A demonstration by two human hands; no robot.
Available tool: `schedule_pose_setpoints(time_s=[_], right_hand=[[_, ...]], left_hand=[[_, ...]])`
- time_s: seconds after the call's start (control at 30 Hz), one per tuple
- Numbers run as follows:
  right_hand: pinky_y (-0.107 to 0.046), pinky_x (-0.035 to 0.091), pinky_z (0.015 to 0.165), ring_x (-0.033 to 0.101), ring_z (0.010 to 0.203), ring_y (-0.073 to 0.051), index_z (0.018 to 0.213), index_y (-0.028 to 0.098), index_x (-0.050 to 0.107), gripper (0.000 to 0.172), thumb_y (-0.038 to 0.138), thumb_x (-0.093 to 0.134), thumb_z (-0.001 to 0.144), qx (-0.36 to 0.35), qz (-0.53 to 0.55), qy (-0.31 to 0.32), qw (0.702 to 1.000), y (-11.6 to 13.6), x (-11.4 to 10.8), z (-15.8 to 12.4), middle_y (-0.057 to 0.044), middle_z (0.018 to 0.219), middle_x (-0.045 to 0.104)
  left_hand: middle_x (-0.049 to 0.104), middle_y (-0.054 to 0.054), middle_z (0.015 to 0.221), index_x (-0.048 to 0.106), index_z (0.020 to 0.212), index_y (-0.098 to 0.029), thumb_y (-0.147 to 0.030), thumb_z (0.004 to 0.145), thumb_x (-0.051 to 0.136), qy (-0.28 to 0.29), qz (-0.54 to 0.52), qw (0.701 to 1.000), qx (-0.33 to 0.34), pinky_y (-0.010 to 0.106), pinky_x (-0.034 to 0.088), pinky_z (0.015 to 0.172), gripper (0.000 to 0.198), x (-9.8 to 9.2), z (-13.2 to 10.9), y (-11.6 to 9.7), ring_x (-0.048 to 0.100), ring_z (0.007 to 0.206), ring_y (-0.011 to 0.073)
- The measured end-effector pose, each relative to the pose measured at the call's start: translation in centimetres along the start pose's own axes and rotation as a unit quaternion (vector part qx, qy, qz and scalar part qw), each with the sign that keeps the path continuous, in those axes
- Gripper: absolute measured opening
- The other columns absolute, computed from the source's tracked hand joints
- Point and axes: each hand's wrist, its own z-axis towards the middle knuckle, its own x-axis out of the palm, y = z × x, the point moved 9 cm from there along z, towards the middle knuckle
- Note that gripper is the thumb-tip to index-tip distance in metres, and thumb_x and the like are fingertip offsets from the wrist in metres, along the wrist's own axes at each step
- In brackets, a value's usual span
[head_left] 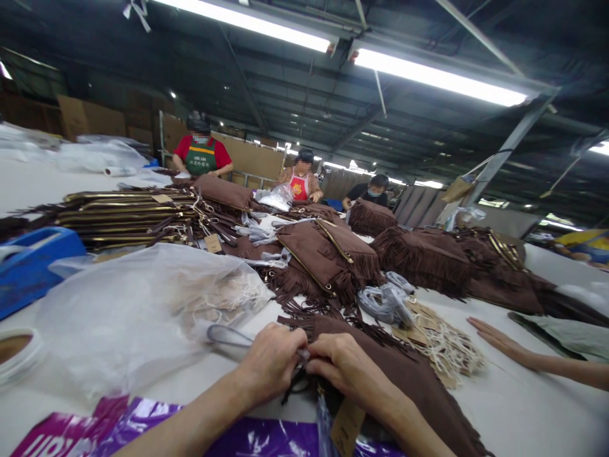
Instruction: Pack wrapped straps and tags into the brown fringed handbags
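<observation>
A brown fringed bag (404, 368) lies on the white table right in front of me. Above its near left end, my left hand (273, 355) and my right hand (339, 363) meet with fingers pinched together. Both grip a grey plastic-wrapped strap (227, 334), whose loop sticks out to the left of my left hand. The small part between my fingertips is mostly hidden. Below my right hand hang a brown card tag (349, 426) and another plastic-wrapped strip (324, 416). Purple plastic packaging (266, 437) lies under my forearms.
A clear plastic bag of tags (143, 311) and a blue tape dispenser (40, 263) are left. Ahead lie stacked brown bags (318, 254), wrapped straps (385, 301) and stringed tags (438, 336). Another person's hand (504, 343) rests at right; several people work across the table.
</observation>
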Motion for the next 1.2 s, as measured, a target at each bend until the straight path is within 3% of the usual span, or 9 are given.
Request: schedule_pose_setpoints(time_s=[0.13,0.27,0.33,0.43,0.6,0.73,0.9,1.07,1.2], right_hand=[[-0.025,0.029,0.059,0.049,0.063,-0.013,0.061,0.018,0.054,0.025,0.023,0.057,0.085,0.021,0.118,-0.009,0.993,-1.2,0.7,0.7,0.005,0.062,0.051],[-0.025,0.025,0.057,0.037,0.06,-0.012,0.058,0.019,0.047,0.031,0.036,0.056,0.083,0.059,0.249,-0.014,0.967,-3.2,1.8,1.2,0.006,0.059,0.039],[-0.025,0.026,0.057,0.036,0.06,-0.012,0.059,0.02,0.047,0.033,0.043,0.056,0.082,0.074,0.283,-0.017,0.956,-4.1,2.2,1.3,0.006,0.059,0.038],[-0.025,0.028,0.058,0.036,0.06,-0.012,0.065,0.019,0.05,0.035,0.05,0.055,0.081,0.092,0.323,-0.017,0.942,-5.0,2.5,1.1,0.006,0.062,0.041],[-0.024,0.026,0.056,0.033,0.059,-0.011,0.066,0.019,0.048,0.042,0.058,0.058,0.078,0.112,0.369,-0.028,0.922,-5.9,2.8,0.9,0.006,0.062,0.039],[-0.023,0.026,0.056,0.031,0.059,-0.01,0.067,0.019,0.048,0.047,0.063,0.061,0.075,0.121,0.397,-0.029,0.909,-6.0,3.1,0.8,0.007,0.061,0.038],[-0.022,0.023,0.053,0.029,0.056,-0.009,0.065,0.02,0.047,0.052,0.068,0.066,0.07,0.144,0.443,-0.029,0.884,-6.5,3.8,0.5,0.007,0.058,0.037],[-0.022,0.021,0.051,0.029,0.055,-0.009,0.066,0.019,0.048,0.05,0.066,0.066,0.073,0.137,0.451,-0.037,0.881,-6.9,4.1,0.5,0.008,0.058,0.037],[-0.022,0.021,0.05,0.028,0.052,-0.008,0.065,0.019,0.048,0.051,0.066,0.066,0.072,0.136,0.449,-0.049,0.882,-6.8,4.0,0.6,0.009,0.056,0.036]], left_hand=[[0.067,0.005,0.087,0.058,0.091,-0.019,-0.014,0.086,0.053,-0.031,0.0,0.999,0.044,0.034,0.042,0.08,0.008,-0.5,0.6,-0.2,0.059,0.086,0.0217],[0.063,0.007,0.093,0.058,0.086,-0.018,-0.013,0.087,0.05,-0.132,-0.019,0.988,0.078,0.033,0.042,0.082,0.009,-3.3,0.1,-0.8,0.056,0.092,0.0217],[0.062,0.007,0.09,0.057,0.082,-0.018,-0.012,0.088,0.047,-0.146,-0.05,0.985,0.079,0.029,0.043,0.075,0.013,-3.9,-0.4,-1.0,0.056,0.087,0.0199],[0.064,0.004,0.082,0.057,0.08,-0.019,-0.013,0.088,0.046,-0.082,-0.087,0.992,0.049,0.025,0.044,0.069,0.015,-2.4,-0.6,-0.8,0.059,0.077,0.0173],[0.069,0.006,0.099,0.062,0.09,-0.02,-0.018,0.089,0.052,-0.032,-0.051,0.997,-0.042,0.03,0.049,0.08,0.011,0.5,-0.2,0.2,0.063,0.093,0.0221],[0.07,0.009,0.101,0.066,0.095,-0.019,-0.022,0.09,0.052,-0.004,0.0,0.996,-0.085,0.037,0.051,0.084,0.015,1.2,0.0,0.7,0.065,0.096,0.0262],[0.072,0.005,0.095,0.07,0.09,-0.021,-0.026,0.089,0.056,-0.031,-0.028,0.994,-0.097,0.031,0.049,0.08,0.014,1.4,0.1,1.3,0.066,0.09,0.023],[0.071,0.002,0.081,0.071,0.078,-0.022,-0.025,0.089,0.053,-0.068,-0.088,0.988,-0.105,0.025,0.042,0.069,0.021,1.8,0.6,1.7,0.063,0.078,0.0181],[0.063,0.0,0.067,0.064,0.067,-0.017,-0.018,0.081,0.049,-0.074,-0.151,0.976,-0.142,0.024,0.034,0.06,0.021,2.4,0.9,2.5,0.055,0.066,0.0149]])
